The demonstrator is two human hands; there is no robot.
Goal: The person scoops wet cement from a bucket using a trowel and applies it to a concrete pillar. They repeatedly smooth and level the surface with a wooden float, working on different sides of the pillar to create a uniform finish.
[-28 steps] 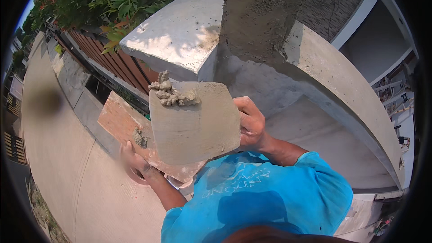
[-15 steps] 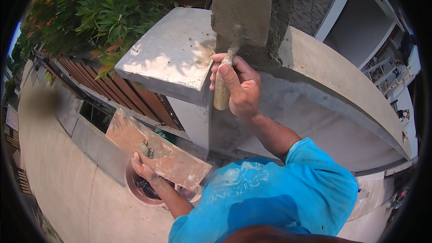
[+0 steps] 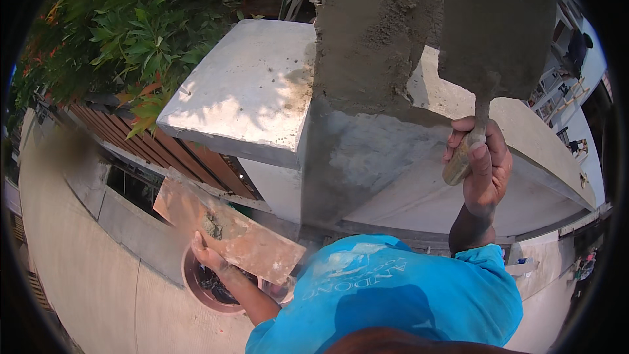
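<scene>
My right hand [image 3: 486, 169] is closed round the wooden handle of a trowel [image 3: 496, 33], whose broad grey blade is raised to the right of a mortar-coated pillar [image 3: 370, 39]. The blade stands apart from the wet, rough mortar on the pillar's right edge. Low on the left, my left hand [image 3: 208, 254] grips the near edge of a reddish-brown flat board [image 3: 246, 236]; most of its fingers are hidden beneath. A small lump of grey mortar [image 3: 213, 225] lies on the board.
A white-topped ledge [image 3: 246, 85] adjoins the pillar on the left, with leafy bushes [image 3: 141, 33] behind it. Below the board stands a round pinkish tub [image 3: 196, 282] with dark contents. A curved wall top [image 3: 557, 167] runs off to the right.
My right hand has swung the trowel away from the pillar's face to the right, uncovering the grey mortar there. The board in my left hand stays nearly in place.
</scene>
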